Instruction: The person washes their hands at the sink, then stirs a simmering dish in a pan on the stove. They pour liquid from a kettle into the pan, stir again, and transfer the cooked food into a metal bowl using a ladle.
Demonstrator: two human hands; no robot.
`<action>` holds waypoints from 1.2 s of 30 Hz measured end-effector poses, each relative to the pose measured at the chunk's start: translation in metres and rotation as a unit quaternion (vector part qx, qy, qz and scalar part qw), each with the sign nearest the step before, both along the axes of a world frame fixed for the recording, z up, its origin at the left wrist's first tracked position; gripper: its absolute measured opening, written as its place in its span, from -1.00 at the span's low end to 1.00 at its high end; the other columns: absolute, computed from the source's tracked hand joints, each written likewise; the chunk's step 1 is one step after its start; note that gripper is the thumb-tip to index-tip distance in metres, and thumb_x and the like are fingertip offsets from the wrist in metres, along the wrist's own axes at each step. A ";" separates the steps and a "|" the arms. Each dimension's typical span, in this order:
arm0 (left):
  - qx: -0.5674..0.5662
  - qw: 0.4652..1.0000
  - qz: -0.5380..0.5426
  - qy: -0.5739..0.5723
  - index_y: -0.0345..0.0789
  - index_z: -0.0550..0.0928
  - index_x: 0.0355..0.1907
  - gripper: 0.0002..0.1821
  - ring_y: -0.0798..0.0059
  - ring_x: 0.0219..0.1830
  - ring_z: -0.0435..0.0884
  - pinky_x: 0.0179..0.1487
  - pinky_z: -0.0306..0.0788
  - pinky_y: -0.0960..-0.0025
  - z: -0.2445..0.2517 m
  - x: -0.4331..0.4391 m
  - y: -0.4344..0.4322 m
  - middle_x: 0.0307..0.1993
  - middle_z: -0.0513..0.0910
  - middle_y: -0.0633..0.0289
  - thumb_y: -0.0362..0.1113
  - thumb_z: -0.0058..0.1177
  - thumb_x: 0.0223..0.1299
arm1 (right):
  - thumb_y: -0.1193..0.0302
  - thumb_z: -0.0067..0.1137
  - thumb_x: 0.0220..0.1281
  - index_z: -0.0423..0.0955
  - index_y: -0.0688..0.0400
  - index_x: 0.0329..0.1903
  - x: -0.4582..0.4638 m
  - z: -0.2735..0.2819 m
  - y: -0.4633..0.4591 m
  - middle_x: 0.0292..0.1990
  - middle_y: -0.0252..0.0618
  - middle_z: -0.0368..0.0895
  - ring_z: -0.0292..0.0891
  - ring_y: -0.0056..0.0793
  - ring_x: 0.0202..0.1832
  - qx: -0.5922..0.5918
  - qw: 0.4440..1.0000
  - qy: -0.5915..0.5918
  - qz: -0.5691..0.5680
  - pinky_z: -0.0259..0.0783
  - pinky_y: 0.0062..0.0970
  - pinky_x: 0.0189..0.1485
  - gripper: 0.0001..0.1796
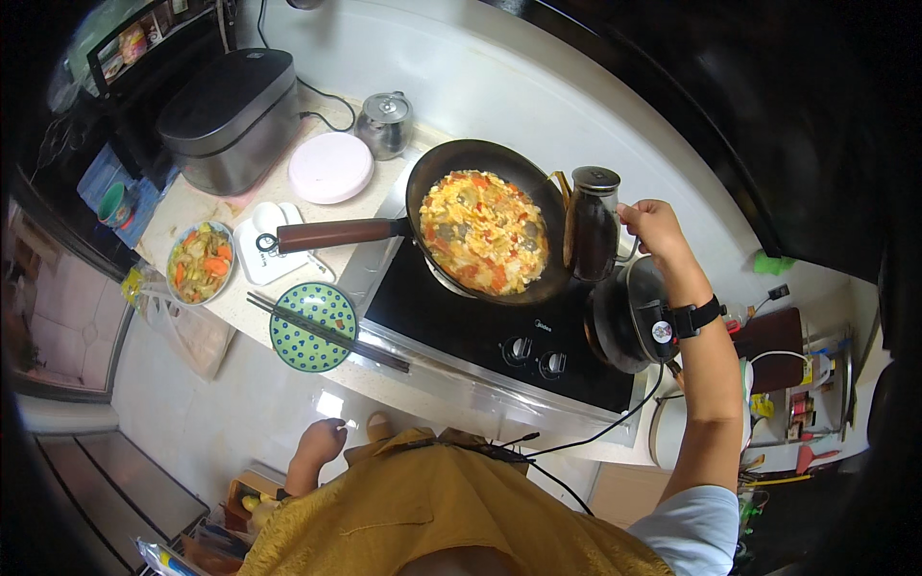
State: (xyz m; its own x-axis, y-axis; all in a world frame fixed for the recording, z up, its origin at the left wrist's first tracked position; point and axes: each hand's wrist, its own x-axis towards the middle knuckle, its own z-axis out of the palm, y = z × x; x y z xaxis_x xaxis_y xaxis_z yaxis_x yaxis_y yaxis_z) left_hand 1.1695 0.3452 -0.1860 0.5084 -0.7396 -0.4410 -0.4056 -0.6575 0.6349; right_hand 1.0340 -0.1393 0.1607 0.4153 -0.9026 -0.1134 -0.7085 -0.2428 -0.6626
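Note:
My right hand (650, 225) grips the handle of a lidded glass pitcher (593, 227) with dark contents. The pitcher's gold-coloured spout reaches over the right rim of a dark frying pan (441, 160); I see no stream from it. Inside the pan lies cooked egg with tomato (482, 230). The pan sits on a black gas cooktop (432, 317), its brown handle (338, 234) pointing left over the counter. Low at my left side hangs my left hand (322, 441), fingers curled, away from the counter; a small pale spot shows at its fingertips.
Dark chopsticks (328, 335) lie across a green patterned plate (310, 302) at the counter's front edge. Left stand a bowl of cooked vegetables (200, 263), a white spoon rest (263, 263), a pink lid (331, 168) and a rice cooker (230, 122). Another pan (619, 317) is right of the pitcher.

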 end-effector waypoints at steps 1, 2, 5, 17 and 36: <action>0.001 1.000 -0.003 0.000 -0.30 0.64 -0.21 -0.71 0.02 -0.26 0.59 -0.13 0.46 0.19 -0.001 0.000 -0.002 -0.34 0.62 -0.06 -0.20 -0.01 0.07 | 0.28 0.18 0.10 0.43 0.20 -0.61 -0.004 0.001 0.001 -0.67 -0.40 0.35 0.10 -0.67 -0.72 -0.002 1.000 0.005 -0.005 0.01 -0.61 -0.71 -0.69; -0.002 1.000 -0.008 -0.004 -0.30 0.64 -0.21 -0.71 0.02 -0.26 0.59 -0.12 0.46 0.19 -0.002 0.000 -0.003 -0.34 0.62 -0.06 -0.21 -0.02 0.06 | 0.29 0.19 0.09 0.43 0.21 -0.61 -0.008 0.002 0.004 -0.69 -0.42 0.34 0.09 -0.68 -0.72 -0.009 1.000 0.011 -0.005 -0.01 -0.61 -0.71 -0.70; -0.010 1.000 -0.019 -0.007 -0.30 0.64 -0.21 -0.71 0.00 -0.24 0.58 -0.10 0.45 0.18 -0.003 0.001 -0.007 -0.31 0.62 -0.06 -0.21 -0.02 0.06 | 0.30 0.20 0.09 0.43 0.22 -0.61 -0.018 0.006 0.013 -0.69 -0.43 0.33 0.07 -0.70 -0.73 -0.018 1.000 0.023 0.010 -0.04 -0.62 -0.71 -0.70; 0.028 0.999 -0.042 0.011 -0.29 0.61 -0.14 -0.65 0.04 -0.13 0.56 -0.02 0.42 0.18 0.002 0.006 -0.017 -0.22 0.61 -0.06 -0.16 -0.06 0.07 | 0.29 0.20 0.10 0.42 0.19 -0.60 -0.019 0.021 0.055 -0.67 -0.44 0.33 0.09 -0.73 -0.71 0.063 0.995 -0.030 0.071 -0.03 -0.65 -0.71 -0.70; 0.041 0.999 -0.026 0.005 -0.27 0.61 -0.14 -0.66 0.04 -0.12 0.55 -0.02 0.42 0.19 -0.003 -0.001 0.000 -0.21 0.61 -0.04 -0.15 -0.05 0.07 | 0.25 0.17 0.12 0.40 0.11 -0.61 -0.030 0.023 0.044 -0.68 -0.51 0.32 0.13 -0.71 -0.68 0.056 0.993 -0.104 0.019 0.07 -0.68 -0.65 -0.71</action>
State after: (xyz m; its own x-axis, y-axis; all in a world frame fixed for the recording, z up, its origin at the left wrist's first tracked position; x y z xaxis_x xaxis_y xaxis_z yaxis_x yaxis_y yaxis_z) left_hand 1.1690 0.3452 -0.1886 0.4665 -0.7259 -0.5054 -0.4345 -0.6857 0.5839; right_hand 1.0036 -0.0958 0.1835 0.4745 -0.8719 -0.1207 -0.5457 -0.1838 -0.8176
